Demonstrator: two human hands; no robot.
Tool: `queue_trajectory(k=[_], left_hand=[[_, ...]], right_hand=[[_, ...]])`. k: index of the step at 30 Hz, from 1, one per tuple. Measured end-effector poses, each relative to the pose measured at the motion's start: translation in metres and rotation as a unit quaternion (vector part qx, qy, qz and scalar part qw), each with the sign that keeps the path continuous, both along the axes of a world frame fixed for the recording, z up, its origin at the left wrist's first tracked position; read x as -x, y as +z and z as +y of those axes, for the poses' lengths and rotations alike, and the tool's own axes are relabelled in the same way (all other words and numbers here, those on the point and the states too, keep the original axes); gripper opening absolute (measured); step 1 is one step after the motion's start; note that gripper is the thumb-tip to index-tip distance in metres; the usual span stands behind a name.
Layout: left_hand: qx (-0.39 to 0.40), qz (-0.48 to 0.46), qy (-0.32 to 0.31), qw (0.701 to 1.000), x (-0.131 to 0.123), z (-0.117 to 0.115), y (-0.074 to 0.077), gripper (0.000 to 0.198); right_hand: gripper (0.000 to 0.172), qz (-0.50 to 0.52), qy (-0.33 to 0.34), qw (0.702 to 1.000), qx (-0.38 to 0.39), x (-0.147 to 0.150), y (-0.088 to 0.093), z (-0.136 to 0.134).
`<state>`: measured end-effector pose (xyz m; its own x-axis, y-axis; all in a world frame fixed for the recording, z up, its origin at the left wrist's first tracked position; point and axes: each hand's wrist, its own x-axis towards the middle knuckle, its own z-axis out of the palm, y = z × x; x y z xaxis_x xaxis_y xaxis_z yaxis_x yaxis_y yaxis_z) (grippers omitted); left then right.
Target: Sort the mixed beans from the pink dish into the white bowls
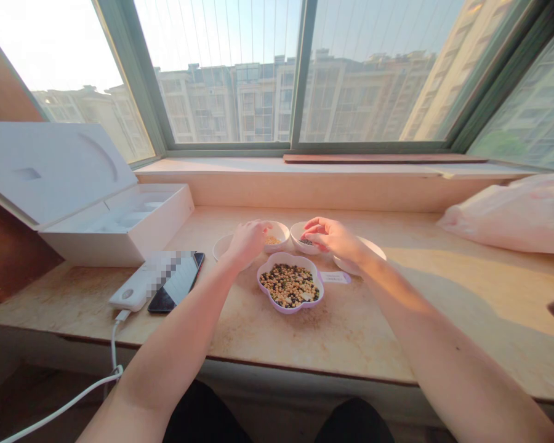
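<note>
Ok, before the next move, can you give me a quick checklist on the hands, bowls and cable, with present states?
1. Left hand at the pale-bean bowl: ok, fingertips over its left side.
2. Right hand at the dark-bean bowl: ok, fingertips over it.
3. Fingertips free of beans: cannot tell, too small to see.
4. Mixed beans inside the flower-shaped bowl: ok, none seen spilled around it.
5. Outer right bowl fully in view: not ok, partly hidden by the right arm.
6. White cable clear of the left arm: cannot tell, they look close.
</note>
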<state>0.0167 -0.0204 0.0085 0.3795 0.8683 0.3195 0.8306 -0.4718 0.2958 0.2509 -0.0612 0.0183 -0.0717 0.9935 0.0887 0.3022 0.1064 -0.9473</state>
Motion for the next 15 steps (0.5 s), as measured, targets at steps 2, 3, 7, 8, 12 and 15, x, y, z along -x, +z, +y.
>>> queue_trajectory(k=[2,3,7,8,12,15], left_hand=[[-0.006,-0.012,0.008,1.000,0.001,0.002,-0.001,0.042],[-0.009,-0.018,0.005,1.000,0.002,0.002,-0.001,0.042],[-0.002,-0.019,-0.044,0.999,0.000,-0.005,0.006,0.040],[0.006,-0.007,-0.065,0.998,-0.001,-0.009,0.008,0.038],[0.071,0.063,-0.184,0.978,-0.011,-0.027,0.016,0.032],[0.115,0.140,-0.230,0.956,-0.018,-0.039,0.019,0.031]], right_hand=[[0.017,-0.010,-0.012,1.000,-0.016,-0.002,-0.001,0.002],[0.015,-0.032,-0.024,0.999,-0.028,-0.003,-0.002,0.004],[0.011,-0.211,-0.108,0.965,-0.109,-0.008,-0.006,0.008],[0.012,-0.255,-0.122,0.951,-0.123,-0.010,-0.008,0.009],[0.018,-0.346,-0.132,0.920,-0.130,-0.015,-0.012,0.009],[0.020,-0.359,-0.129,0.915,-0.132,-0.016,-0.011,0.007]])
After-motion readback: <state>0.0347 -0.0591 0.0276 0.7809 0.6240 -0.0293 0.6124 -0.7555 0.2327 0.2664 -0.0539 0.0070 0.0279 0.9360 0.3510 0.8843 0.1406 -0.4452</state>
